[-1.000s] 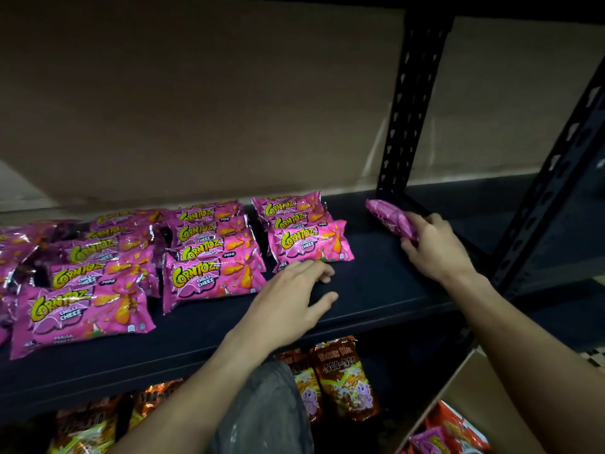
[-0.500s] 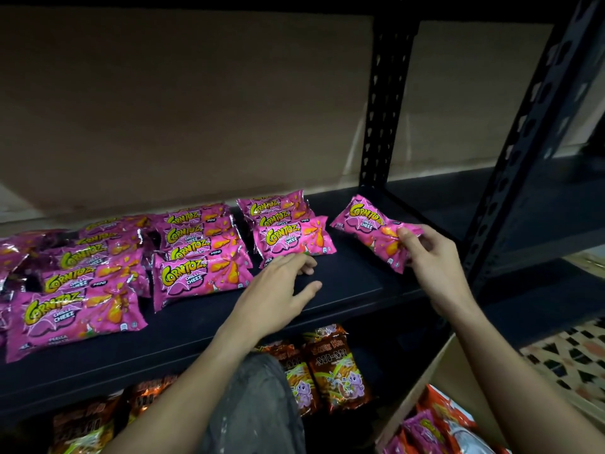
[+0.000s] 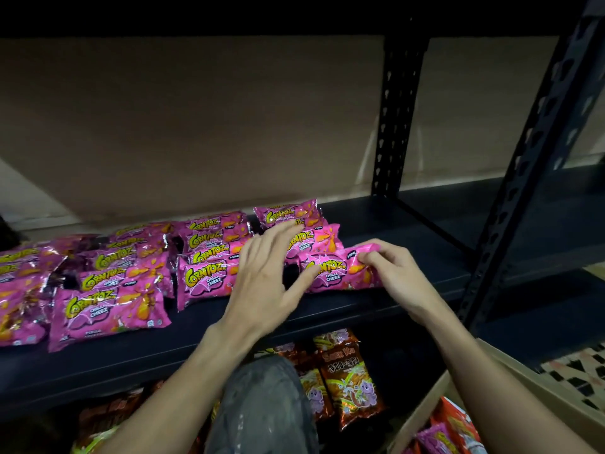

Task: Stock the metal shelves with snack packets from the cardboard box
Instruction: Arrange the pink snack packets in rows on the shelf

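Observation:
Rows of pink Corntoz snack packets (image 3: 108, 309) lie flat on the dark metal shelf (image 3: 137, 358). My right hand (image 3: 397, 276) pinches the right end of one more pink packet (image 3: 330, 271), which rests on the shelf in front of the rightmost row. My left hand (image 3: 266, 276) hovers with spread, straight fingers over the gap between that packet and the neighbouring row, its thumb touching the packet's left end. The cardboard box (image 3: 510, 378) sits at the lower right with red and pink packets (image 3: 448, 427) inside.
Brown and orange snack packets (image 3: 347, 381) fill the shelf below. My knee in grey cloth (image 3: 265, 404) is just under the shelf edge. Black perforated uprights (image 3: 394, 126) stand to the right. The right part of the shelf beyond the packets holds nothing.
My right hand carried the pink packet leftward and lowered it onto the shelf beside the rows. My left hand rose and moved to meet it.

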Motion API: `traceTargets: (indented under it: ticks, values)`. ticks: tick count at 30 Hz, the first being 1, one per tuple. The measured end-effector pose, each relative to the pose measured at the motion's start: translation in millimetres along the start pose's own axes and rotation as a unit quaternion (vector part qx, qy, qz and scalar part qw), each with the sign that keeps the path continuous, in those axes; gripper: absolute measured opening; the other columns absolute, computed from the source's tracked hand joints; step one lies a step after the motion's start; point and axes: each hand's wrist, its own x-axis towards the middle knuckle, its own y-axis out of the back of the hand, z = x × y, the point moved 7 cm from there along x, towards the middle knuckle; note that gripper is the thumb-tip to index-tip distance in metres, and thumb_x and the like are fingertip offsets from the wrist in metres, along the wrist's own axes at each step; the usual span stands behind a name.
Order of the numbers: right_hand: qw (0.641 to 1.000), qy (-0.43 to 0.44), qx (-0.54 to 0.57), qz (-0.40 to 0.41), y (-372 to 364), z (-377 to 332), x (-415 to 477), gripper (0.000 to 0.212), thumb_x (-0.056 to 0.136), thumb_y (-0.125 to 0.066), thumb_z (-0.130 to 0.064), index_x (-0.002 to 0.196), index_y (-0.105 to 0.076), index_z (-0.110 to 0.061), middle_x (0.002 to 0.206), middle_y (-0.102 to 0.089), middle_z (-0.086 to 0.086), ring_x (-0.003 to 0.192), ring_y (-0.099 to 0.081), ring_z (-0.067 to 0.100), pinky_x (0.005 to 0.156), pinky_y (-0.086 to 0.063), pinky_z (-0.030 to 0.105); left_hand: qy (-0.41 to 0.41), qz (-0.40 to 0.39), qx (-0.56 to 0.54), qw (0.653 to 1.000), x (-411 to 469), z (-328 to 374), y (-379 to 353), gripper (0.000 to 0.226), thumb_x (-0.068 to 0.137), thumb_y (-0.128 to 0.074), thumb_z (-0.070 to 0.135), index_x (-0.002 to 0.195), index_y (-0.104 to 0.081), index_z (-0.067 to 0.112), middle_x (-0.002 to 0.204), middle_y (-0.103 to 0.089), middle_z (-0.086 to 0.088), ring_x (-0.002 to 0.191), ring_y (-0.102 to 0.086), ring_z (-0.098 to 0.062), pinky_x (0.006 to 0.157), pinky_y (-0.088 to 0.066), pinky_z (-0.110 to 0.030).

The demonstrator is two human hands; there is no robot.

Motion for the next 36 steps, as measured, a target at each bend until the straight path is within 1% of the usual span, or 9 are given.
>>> traceTargets:
  ticks: [3,7,11,13,16,23,28,31,36]
  values:
    - [0.999,-0.014,0.023,-0.030,-14,-1,7,0.017,0.096,-0.058,-0.012,0.096,-0.075,-0.012,0.095,-0.076,0.011,0.096,-0.072,0.027,0.098,-0.053,0.046,-0.024,-0.116,0.113,0.987,14,-5,-6,0.063,0.092,-0.034,0.069,0.143,-0.043,0.033,0.141,-0.048,0.015,0.134,-0.039,-0.007,0.118,0.010,-0.048]
    - [0.996,-0.026,0.074,-0.052,-20,1,11,0.016,0.098,-0.060,-0.015,0.105,-0.073,-0.010,0.099,-0.077,0.010,0.096,-0.073,0.024,0.096,-0.054,0.039,-0.011,-0.168,0.138,0.976,27,-19,-5,0.049,0.091,-0.049,0.062,0.131,-0.054,0.034,0.128,-0.057,0.015,0.127,-0.045,-0.008,0.116,0.015,-0.046]
    - [0.997,0.008,0.063,-0.043,-18,3,18,0.015,0.097,-0.062,-0.017,0.101,-0.074,-0.009,0.098,-0.076,0.014,0.091,-0.072,0.020,0.092,-0.054,0.035,0.020,-0.163,0.107,0.981,35,-27,-2,0.047,0.087,-0.060,0.057,0.126,-0.059,0.031,0.124,-0.059,0.015,0.123,-0.049,-0.008,0.115,0.007,-0.040]
    - [0.998,0.025,0.047,-0.032,-18,2,22,0.012,0.096,-0.064,-0.015,0.097,-0.075,-0.009,0.092,-0.075,0.015,0.083,-0.070,0.017,0.086,-0.055,0.029,0.035,-0.162,0.103,0.981,37,-30,-3,0.048,0.085,-0.064,0.056,0.124,-0.060,0.029,0.123,-0.059,0.015,0.122,-0.050,-0.009,0.112,0.004,-0.034]
    - [0.999,0.030,0.043,-0.010,-17,4,28,0.010,0.095,-0.065,-0.013,0.092,-0.075,-0.012,0.075,-0.072,-0.002,0.072,-0.066,0.005,0.074,-0.049,0.018,0.036,-0.154,0.117,0.981,38,-31,-6,0.049,0.083,-0.065,0.057,0.124,-0.060,0.030,0.124,-0.060,0.015,0.122,-0.050,-0.008,0.110,0.003,-0.031]
    - [0.999,0.021,0.026,0.028,-15,12,41,0.007,0.092,-0.070,-0.014,0.090,-0.075,-0.009,0.076,-0.072,-0.001,0.070,-0.064,0.006,0.073,-0.049,0.018,0.023,-0.174,0.165,0.970,39,-35,-11,0.061,0.079,-0.070,0.058,0.132,-0.055,0.030,0.129,-0.059,0.013,0.125,-0.048,-0.010,0.115,0.005,-0.043]
    - [0.999,0.012,0.005,0.043,-15,15,45,0.010,0.089,-0.074,-0.021,0.086,-0.074,-0.012,0.080,-0.072,0.007,0.075,-0.064,0.012,0.078,-0.051,0.029,0.020,-0.169,0.184,0.968,38,-38,-12,0.070,0.079,-0.069,0.058,0.139,-0.047,0.030,0.131,-0.058,0.013,0.125,-0.047,-0.010,0.116,0.005,-0.045]
    - [0.999,0.008,0.001,0.047,-12,17,45,0.013,0.088,-0.076,-0.025,0.087,-0.074,-0.012,0.089,-0.075,0.012,0.078,-0.066,0.013,0.082,-0.053,0.030,0.017,-0.169,0.180,0.969,38,-38,-13,0.076,0.080,-0.070,0.058,0.144,-0.041,0.029,0.130,-0.060,0.011,0.126,-0.048,-0.012,0.116,0.004,-0.047]
    - [0.999,-0.006,0.006,0.039,-13,21,44,0.020,0.084,-0.079,-0.029,0.096,-0.076,-0.013,0.090,-0.077,0.005,0.089,-0.073,0.018,0.090,-0.056,0.031,0.018,-0.165,0.177,0.970,34,-38,-12,0.075,0.084,-0.064,0.059,0.147,-0.034,0.030,0.128,-0.059,0.010,0.125,-0.047,-0.011,0.117,0.005,-0.045]
